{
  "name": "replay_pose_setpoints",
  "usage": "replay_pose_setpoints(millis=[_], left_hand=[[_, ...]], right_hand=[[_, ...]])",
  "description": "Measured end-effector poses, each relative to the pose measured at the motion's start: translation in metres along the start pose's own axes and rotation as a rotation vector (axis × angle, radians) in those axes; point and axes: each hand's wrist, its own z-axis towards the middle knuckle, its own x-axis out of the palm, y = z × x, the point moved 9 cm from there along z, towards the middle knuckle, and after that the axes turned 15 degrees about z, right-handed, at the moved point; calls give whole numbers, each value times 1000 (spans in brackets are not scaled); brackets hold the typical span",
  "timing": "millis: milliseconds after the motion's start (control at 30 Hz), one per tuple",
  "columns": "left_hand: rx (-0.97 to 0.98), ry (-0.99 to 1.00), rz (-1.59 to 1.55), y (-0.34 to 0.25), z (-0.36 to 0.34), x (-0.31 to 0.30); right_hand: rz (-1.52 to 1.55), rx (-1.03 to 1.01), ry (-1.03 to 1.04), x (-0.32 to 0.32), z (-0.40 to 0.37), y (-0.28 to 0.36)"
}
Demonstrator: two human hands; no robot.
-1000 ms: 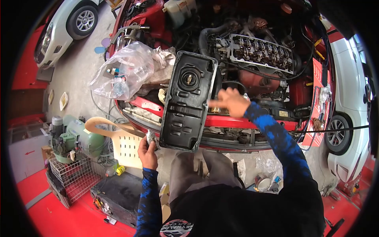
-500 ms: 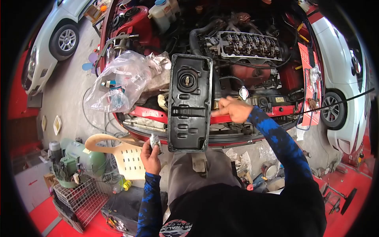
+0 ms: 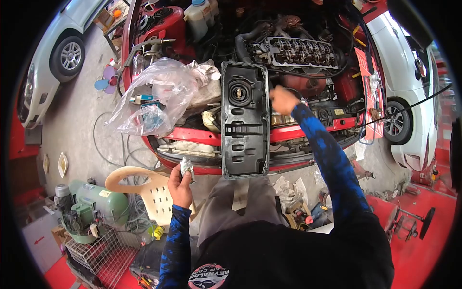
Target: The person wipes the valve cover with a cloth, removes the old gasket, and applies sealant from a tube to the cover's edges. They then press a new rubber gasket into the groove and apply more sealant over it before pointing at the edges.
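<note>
A long black engine valve cover (image 3: 244, 156) stands in front of me over the car's front edge, its hollow underside and raised rim facing me. My left hand (image 3: 180, 189), closed, grips a crumpled silvery squeeze tube (image 3: 186, 166) to the lower left of the cover. At the upper right rim is my right hand (image 3: 284, 100), fingers curled in and fingertips close to the edge. They are slightly blurred, and nothing shows in them. Behind the cover, the engine's cylinder head (image 3: 303, 52) lies exposed, with its valve gear showing.
Clear plastic bags (image 3: 154, 94) with small boxes lie on the car's left front. A tan plastic chair (image 3: 149, 192) stands by my left arm, near a green air compressor (image 3: 103, 204). An orange-red panel (image 3: 368, 91) rests along the engine bay's right side.
My right hand has moved up along the cover's right rim, and its pointing finger has drawn in. The view has shifted slightly; the left hand still grips the tube.
</note>
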Motion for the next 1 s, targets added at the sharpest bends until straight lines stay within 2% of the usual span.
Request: replay_pose_setpoints(millis=[33, 67, 100, 133, 200, 267, 333, 467, 600, 633, 700, 733, 767, 800, 833, 867, 933, 1000], left_hand=[[-1, 7, -7, 1, 0, -3], [-4, 2, -1, 1, -1, -6], [-7, -7, 3, 2, -1, -8], [-12, -3, -7, 2, -1, -9], [-15, 66, -22, 3, 1, -2], [-22, 102, -19, 3, 5, 13], [44, 180, 6, -3, 12, 35], [70, 265, -35, -27, 9, 65], [27, 261, -5, -32, -9, 69], [37, 243, -11, -34, -15, 69], [18, 242, -38, -33, -27, 73], [-1, 240, -61, -32, -32, 76], [-23, 242, -92, -32, -37, 83], [-49, 218, -121, -27, -39, 91], [-75, 230, -94, -27, -41, 101], [-107, 242, -62, -27, -42, 111], [-100, 226, -71, -34, -40, 135], [-109, 216, -86, -46, -39, 155]], right_hand=[[-67, -15, 334, 33, -20, -8], [291, -9, 514, 51, -54, -12], [374, -11, 557, 38, -87, 20], [306, -78, 542, 31, -102, 26], [434, -189, 200, 5, -95, 19], [232, -305, 11, -18, -63, 18], [73, -164, 10, -27, -25, 11], [-104, -94, 36, -31, 32, -6], [-33, -114, 94, -10, 17, -21], [54, -219, 78, -5, -4, -13], [441, -406, 498, 18, -66, 21], [784, -51, 620, 39, -105, 13], [991, 10, 746, 53, -140, 24], [1136, 13, 754, 55, -166, 41], [1420, 121, 666, 70, -185, 46], [1499, 80, 555, 76, -195, 59], [1411, -8, 426, 88, -207, 76], [1347, -74, 408, 87, -207, 95]])
